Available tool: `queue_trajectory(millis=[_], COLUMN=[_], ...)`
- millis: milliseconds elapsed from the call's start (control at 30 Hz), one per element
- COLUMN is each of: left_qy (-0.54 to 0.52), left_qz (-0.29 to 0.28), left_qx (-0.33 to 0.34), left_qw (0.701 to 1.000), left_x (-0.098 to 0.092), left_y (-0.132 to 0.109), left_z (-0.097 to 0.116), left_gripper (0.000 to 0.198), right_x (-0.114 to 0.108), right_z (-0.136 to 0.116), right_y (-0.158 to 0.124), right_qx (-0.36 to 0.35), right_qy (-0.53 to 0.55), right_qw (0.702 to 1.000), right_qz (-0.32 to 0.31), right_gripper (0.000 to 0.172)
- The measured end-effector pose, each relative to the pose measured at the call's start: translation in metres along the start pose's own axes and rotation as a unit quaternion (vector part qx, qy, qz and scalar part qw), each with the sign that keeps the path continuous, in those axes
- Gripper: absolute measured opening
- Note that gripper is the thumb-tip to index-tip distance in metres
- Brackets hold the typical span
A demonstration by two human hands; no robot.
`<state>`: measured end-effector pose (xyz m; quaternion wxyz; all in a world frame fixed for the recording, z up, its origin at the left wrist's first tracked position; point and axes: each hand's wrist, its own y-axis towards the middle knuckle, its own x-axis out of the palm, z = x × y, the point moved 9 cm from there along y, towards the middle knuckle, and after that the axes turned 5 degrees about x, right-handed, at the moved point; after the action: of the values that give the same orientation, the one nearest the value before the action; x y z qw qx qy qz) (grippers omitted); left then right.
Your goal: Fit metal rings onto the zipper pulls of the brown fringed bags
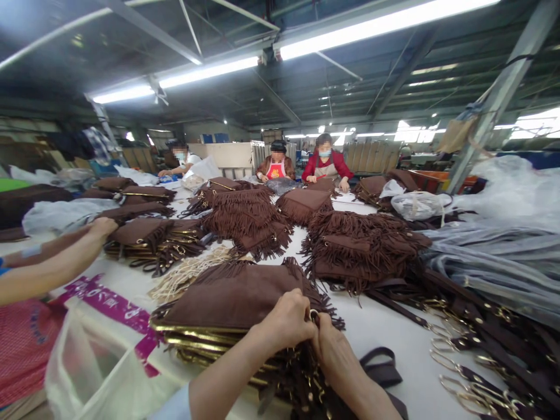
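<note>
A dark brown fringed bag lies on top of a stack of like bags, whose gold zippers show along the near side. At its right corner, my left hand is closed in a pinch by a small metal ring. My right hand closes on the same ring from the other side, fingertips meeting those of the left. Whatever else is between the fingers is hidden. Below the hands hang dark straps and gold fittings, partly covered by my wrists.
Brown straps with gold hooks spread over the right side. More fringed bags are piled beyond. Another person's arm reaches in from the left over a bag stack. A plastic bag hangs front left. Co-workers sit across the table.
</note>
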<state>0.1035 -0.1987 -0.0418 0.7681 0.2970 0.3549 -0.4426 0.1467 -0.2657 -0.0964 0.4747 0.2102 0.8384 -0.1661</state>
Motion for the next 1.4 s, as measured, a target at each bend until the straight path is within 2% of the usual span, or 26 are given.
queue_trajectory(millis=[233,500,867,1100,1400], left_qy=[0.024,0.010,-0.022,-0.018,-0.007], left_qz=[0.006,0.037,0.061,0.063,0.074], left_qx=[-0.019,-0.030,-0.045,-0.058,-0.065], left_qw=[1.000,0.999,0.997,0.996,0.995], left_x=[0.006,0.001,0.000,-0.002,-0.003], left_y=[0.002,-0.005,-0.005,-0.007,-0.008], left_z=[0.000,-0.001,-0.007,-0.007,-0.009], left_gripper=[0.010,0.011,0.011,0.012,0.011], right_x=[-0.010,-0.009,-0.010,-0.010,-0.013], right_z=[0.002,0.002,-0.004,-0.007,-0.015], right_y=[0.002,0.003,0.007,0.007,0.003], right_qx=[0.011,-0.012,-0.001,0.010,0.005], right_qy=[0.001,-0.016,-0.031,-0.027,-0.029], right_qw=[0.999,0.997,0.995,0.997,1.000], right_qz=[0.037,0.069,0.090,0.066,0.010], right_gripper=[0.013,0.012,0.010,0.004,0.007])
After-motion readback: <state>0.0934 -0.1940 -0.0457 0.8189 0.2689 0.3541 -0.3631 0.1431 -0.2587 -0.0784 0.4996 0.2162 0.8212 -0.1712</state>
